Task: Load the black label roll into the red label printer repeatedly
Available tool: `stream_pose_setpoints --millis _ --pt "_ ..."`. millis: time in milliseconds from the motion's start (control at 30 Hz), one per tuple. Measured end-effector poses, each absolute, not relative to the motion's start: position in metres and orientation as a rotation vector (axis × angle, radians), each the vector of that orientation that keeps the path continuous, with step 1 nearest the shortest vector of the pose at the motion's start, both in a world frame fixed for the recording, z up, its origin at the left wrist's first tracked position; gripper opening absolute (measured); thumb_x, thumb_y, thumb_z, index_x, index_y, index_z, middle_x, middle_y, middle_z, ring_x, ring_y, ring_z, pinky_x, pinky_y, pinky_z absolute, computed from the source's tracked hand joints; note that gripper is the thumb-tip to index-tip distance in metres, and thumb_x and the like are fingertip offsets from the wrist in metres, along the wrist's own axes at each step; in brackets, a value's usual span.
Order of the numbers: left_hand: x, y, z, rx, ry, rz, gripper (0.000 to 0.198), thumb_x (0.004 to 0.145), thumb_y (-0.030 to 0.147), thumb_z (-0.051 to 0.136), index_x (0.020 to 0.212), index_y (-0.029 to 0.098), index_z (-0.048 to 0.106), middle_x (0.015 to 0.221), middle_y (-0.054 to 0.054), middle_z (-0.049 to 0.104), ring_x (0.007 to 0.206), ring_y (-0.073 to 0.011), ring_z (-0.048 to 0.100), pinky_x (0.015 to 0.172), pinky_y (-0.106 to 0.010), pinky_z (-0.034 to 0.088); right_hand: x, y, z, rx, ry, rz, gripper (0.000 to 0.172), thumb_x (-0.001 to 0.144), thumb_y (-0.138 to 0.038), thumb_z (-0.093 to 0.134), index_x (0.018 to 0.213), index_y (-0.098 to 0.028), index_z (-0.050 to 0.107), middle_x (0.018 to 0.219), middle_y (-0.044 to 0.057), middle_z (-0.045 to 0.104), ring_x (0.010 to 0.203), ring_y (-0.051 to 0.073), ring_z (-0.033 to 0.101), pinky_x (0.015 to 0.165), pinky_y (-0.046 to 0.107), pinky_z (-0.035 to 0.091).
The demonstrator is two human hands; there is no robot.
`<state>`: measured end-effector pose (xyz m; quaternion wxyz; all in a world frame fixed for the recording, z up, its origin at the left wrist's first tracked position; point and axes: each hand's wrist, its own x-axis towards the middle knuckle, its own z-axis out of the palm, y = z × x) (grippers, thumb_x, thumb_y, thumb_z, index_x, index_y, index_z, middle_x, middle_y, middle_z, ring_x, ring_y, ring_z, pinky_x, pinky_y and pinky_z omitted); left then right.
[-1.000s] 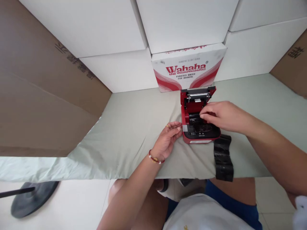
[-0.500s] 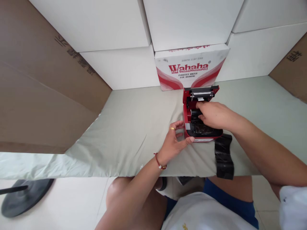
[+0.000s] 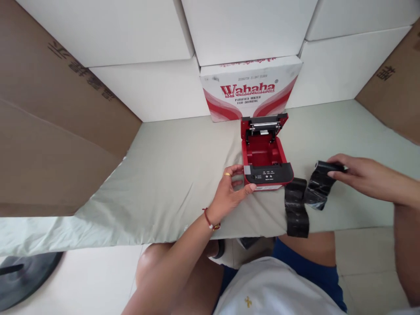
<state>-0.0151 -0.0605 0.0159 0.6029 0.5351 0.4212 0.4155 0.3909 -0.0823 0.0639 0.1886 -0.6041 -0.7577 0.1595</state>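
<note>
A red and black label printer [image 3: 269,173] stands on the cloth-covered table with its lid [image 3: 264,124] raised and its red inner bay exposed. My left hand [image 3: 231,194] grips the printer's front left corner, thumb at the front and fingers along the side. To the right of the printer, my right hand [image 3: 356,173] pinches a roll of black ribbon [image 3: 323,177] by its right end. A loose length hangs from the roll towards the table. Another wavy black strip [image 3: 297,210] lies by the printer's front right corner; whether it joins the roll I cannot tell.
A white and red water carton [image 3: 251,94] stands close behind the printer, against stacked white boxes [image 3: 146,92]. Large brown cartons flank the table, one at the left [image 3: 59,144] and one at the right [image 3: 393,96]. The table's front edge runs just before my knees.
My right hand has come out of the printer's bay with the black ribbon roll and moved right. The bay now shows bare. My left hand keeps its hold on the corner.
</note>
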Motion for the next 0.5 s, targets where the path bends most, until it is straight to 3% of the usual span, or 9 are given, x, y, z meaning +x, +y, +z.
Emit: stream_pose_setpoints --millis 100,200,367,500 --pt "-0.015 -0.060 0.014 1.241 1.002 0.955 0.073 0.079 0.060 0.093 0.131 0.023 0.059 0.145 -0.015 0.062 0.138 -0.0324 0.060 0.115 -0.049 0.051 0.378 -0.090 0.041 -1.868 -2.104 0.449 0.028 0.098 -0.053 0.068 0.101 -0.026 0.076 0.088 0.016 0.081 0.066 0.030 0.074 0.056 0.044 0.055" --pt "-0.015 -0.060 0.013 1.234 1.000 0.952 0.075 0.078 0.062 0.093 0.131 0.023 0.058 0.145 -0.015 0.062 0.137 -0.0312 0.061 0.114 -0.047 0.051 0.347 -0.097 0.038 -1.806 -2.035 0.384 0.027 0.101 -0.042 0.061 0.114 -0.026 0.077 0.108 0.013 0.082 0.072 0.028 0.075 0.063 0.043 0.058" --pt "-0.013 -0.062 0.013 1.224 0.980 0.984 0.071 0.079 0.060 0.093 0.130 0.024 0.058 0.144 -0.013 0.063 0.135 -0.0291 0.061 0.112 -0.045 0.053 0.310 -0.097 0.035 -1.706 -2.163 0.528 0.030 0.098 -0.043 0.061 0.113 -0.025 0.079 0.114 0.009 0.081 0.099 0.028 0.078 0.089 0.042 0.063" --pt "-0.014 -0.065 0.009 1.227 0.992 1.052 0.068 0.082 0.061 0.090 0.131 0.026 0.059 0.140 -0.012 0.064 0.132 -0.0284 0.062 0.109 -0.044 0.055 0.316 -0.103 0.046 -1.751 -2.188 0.425 0.038 0.092 -0.050 0.072 0.120 -0.026 0.080 0.104 0.007 0.080 0.095 0.027 0.077 0.087 0.038 0.061"
